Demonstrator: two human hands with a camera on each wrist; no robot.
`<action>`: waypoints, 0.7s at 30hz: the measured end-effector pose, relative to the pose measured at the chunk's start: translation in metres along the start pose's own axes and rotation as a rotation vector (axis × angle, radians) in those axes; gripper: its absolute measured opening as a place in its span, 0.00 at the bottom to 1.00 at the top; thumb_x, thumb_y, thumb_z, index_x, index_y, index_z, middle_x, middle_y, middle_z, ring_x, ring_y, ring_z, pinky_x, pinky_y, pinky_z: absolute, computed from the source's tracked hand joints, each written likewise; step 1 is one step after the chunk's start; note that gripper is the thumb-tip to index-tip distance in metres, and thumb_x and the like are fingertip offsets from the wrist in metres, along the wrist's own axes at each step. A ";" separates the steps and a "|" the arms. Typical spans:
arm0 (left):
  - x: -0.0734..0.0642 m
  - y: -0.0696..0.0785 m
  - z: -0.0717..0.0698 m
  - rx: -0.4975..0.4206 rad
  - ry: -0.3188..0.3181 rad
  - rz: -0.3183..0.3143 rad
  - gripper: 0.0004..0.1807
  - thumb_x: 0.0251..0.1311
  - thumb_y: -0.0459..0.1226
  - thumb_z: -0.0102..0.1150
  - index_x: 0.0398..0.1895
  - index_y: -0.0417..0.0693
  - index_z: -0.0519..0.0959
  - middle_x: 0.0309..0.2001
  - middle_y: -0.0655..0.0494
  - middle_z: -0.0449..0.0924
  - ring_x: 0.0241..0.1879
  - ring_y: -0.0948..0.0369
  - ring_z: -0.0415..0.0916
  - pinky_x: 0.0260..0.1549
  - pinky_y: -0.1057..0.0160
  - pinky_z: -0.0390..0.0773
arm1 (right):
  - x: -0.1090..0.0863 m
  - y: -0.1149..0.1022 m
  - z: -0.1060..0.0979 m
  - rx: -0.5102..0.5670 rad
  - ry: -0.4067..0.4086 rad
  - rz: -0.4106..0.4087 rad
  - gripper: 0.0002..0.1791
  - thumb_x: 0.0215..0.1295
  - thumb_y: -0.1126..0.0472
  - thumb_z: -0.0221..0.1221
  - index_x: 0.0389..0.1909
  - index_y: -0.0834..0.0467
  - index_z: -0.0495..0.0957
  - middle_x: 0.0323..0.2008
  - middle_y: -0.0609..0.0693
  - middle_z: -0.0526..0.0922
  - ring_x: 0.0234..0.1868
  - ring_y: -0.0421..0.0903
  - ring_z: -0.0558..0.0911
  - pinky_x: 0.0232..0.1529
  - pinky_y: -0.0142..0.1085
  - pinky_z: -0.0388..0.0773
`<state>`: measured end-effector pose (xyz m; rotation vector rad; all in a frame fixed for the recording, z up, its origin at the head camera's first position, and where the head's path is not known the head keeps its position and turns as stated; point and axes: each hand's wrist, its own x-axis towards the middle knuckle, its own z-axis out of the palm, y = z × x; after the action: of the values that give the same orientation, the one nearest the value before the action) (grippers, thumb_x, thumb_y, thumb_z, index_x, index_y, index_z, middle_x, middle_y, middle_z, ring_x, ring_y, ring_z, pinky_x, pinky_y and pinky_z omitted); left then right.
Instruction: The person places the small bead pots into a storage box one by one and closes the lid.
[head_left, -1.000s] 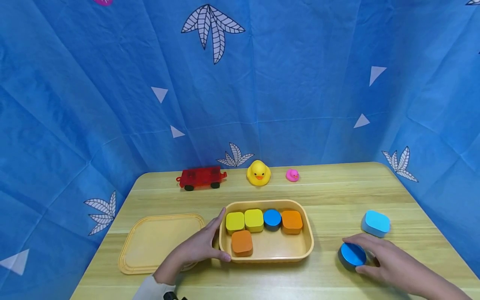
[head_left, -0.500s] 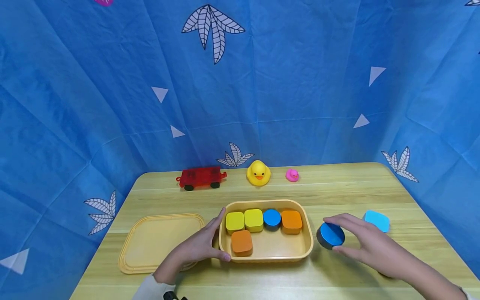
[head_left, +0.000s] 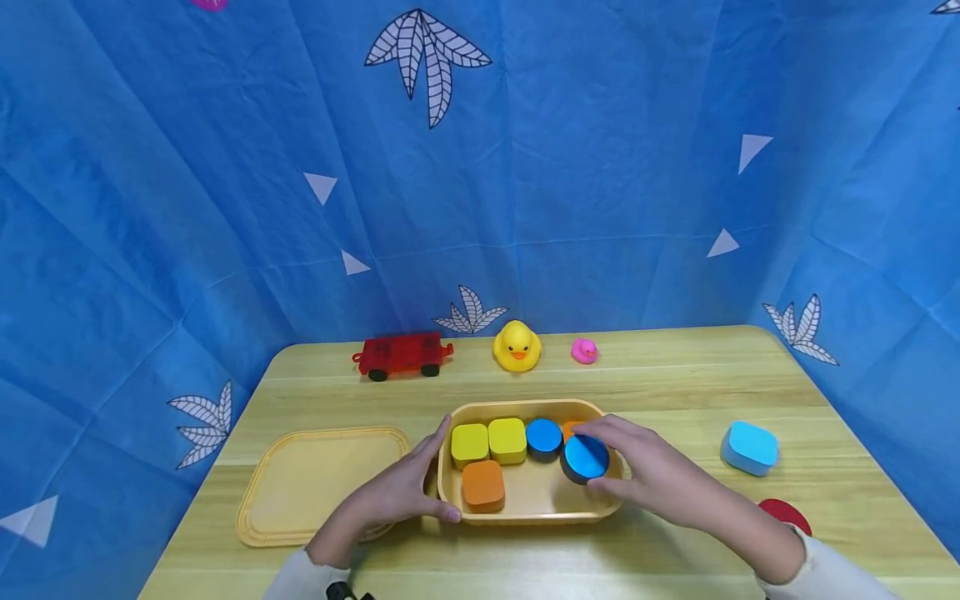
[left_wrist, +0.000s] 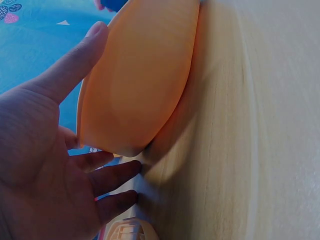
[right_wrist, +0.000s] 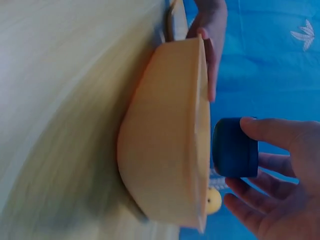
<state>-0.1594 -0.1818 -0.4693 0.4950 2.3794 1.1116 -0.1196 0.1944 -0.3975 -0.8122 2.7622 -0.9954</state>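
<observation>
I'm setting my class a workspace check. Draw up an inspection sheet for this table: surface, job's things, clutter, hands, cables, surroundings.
Surface: wood-grain table, visible between the things.
Job's things: tan box containing two yellow blocks, two orange blocks and a round blue block; a light-blue block and a partly hidden red block lie to its right.
Clutter: red toy cart, yellow duck and pink duck along the back; flat tan lid left of the box.
Hands: left hand touches the box's left end; right hand holds another blue block over the box.
Cables: nothing seen.
Surroundings: blue curtain printed with white leaves and triangles.
</observation>
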 end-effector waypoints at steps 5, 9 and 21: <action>0.000 0.000 0.000 0.001 0.000 0.000 0.74 0.46 0.55 0.82 0.85 0.66 0.33 0.84 0.48 0.41 0.81 0.45 0.46 0.76 0.39 0.53 | 0.017 -0.001 0.020 0.029 -0.020 -0.046 0.33 0.61 0.61 0.74 0.67 0.58 0.76 0.60 0.52 0.80 0.56 0.50 0.80 0.54 0.46 0.83; 0.000 0.000 -0.001 -0.003 -0.001 0.001 0.74 0.46 0.54 0.82 0.84 0.69 0.33 0.84 0.49 0.41 0.81 0.45 0.45 0.76 0.39 0.52 | 0.028 -0.004 0.037 0.026 -0.020 -0.035 0.33 0.58 0.62 0.75 0.65 0.59 0.77 0.57 0.53 0.80 0.53 0.49 0.79 0.51 0.43 0.83; -0.001 0.001 0.001 -0.006 -0.002 0.005 0.73 0.47 0.55 0.81 0.85 0.63 0.33 0.84 0.48 0.41 0.81 0.45 0.46 0.75 0.38 0.54 | 0.050 -0.018 0.072 0.016 -0.050 0.021 0.31 0.57 0.60 0.76 0.62 0.60 0.79 0.57 0.56 0.81 0.54 0.55 0.80 0.54 0.53 0.83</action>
<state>-0.1584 -0.1812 -0.4688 0.5000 2.3734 1.1193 -0.1357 0.1159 -0.4384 -0.7934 2.7123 -0.9783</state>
